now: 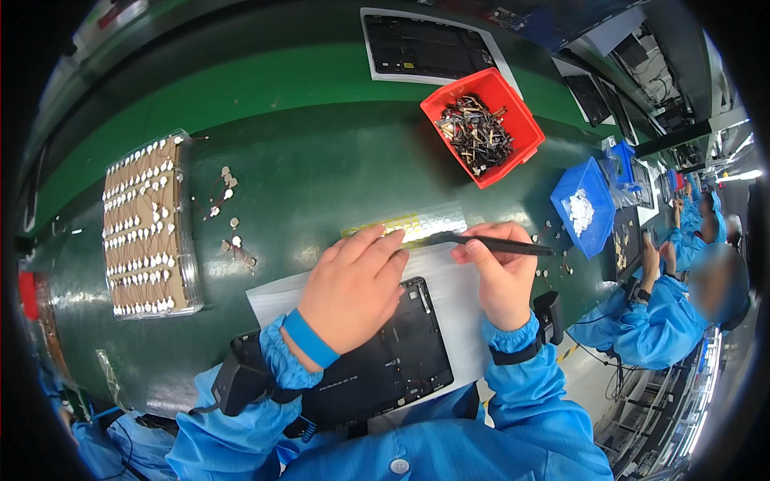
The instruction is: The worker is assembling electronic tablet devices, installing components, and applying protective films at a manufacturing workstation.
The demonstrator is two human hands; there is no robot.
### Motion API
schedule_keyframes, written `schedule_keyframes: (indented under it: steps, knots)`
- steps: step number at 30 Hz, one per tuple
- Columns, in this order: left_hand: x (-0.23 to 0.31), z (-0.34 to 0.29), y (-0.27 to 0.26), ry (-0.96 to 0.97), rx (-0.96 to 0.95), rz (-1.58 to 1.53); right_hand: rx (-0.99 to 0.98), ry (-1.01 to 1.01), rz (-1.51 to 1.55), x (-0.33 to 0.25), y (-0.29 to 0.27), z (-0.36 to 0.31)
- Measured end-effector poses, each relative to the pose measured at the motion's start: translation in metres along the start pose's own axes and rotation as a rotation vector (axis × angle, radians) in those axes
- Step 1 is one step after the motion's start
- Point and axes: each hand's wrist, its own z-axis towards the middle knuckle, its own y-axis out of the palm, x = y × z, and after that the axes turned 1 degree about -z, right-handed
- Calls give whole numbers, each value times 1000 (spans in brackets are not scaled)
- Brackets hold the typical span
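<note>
Black tweezers [513,245], tips pointing left, long axis crosswise

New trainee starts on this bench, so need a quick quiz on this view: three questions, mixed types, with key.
1. True or false: the right hand holds a slim black tool.
2. Multiple choice: the bin of small white pieces is
A) red
B) blue
C) yellow
3. Fill in: the clear tray of small wired parts lies to the ____ of the left hand.

Key: 1. True. 2. B. 3. Left.
</note>
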Motion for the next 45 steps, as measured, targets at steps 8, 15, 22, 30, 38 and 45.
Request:
schedule_keyframes:
  steps: [8, 15, 22, 30, 38, 45]
  knots:
    - [4, -31, -51, -121, -22, -55, -151, 170, 138, -3, 38, -47]
    - [-10, -63, -33, -166, 79, -109, -180, 243, 55, 14, 59, -56]
    - [-15, -67, -26, -157, 166, -141, -162, 234, -53, 11, 62, -55]
    - [-15, -67, -25, -157, 174, -140, -155, 209, -49, 10, 63, -56]
    - [-12, -68, -26, -90, 103, -88, -149, 193, -69, 13, 64, -57]
    - [-8, -66, -23, -74, 87, 3, -147, 173, -96, 14, 63, -58]
